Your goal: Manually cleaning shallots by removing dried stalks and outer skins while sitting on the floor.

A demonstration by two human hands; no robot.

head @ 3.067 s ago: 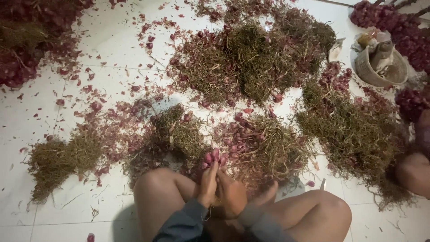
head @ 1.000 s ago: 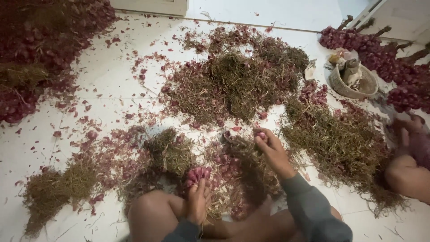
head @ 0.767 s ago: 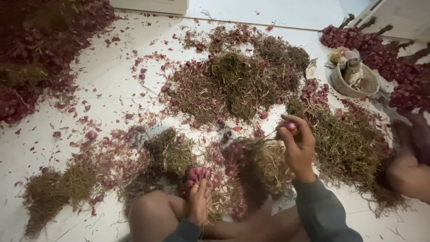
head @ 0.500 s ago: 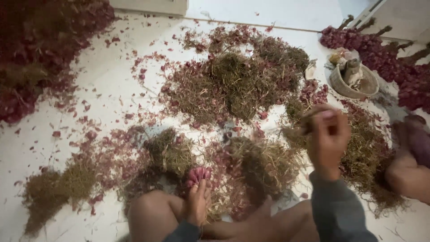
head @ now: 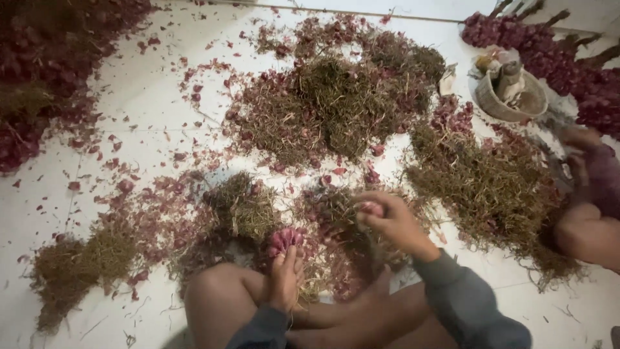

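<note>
A small bunch of red shallots sits in the fingers of the left hand, just above the bent knee. The right hand, a little to its right and further out, pinches a single shallot between fingertips. Heaps of dry roots and stalks lie beyond both hands on the white tiled floor; a woven basket stands far right.

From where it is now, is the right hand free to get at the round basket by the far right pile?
Probably not without leaning: the right hand is pinching a shallot near the knees, and the basket sits beyond a wide heap of dried stems.
</note>
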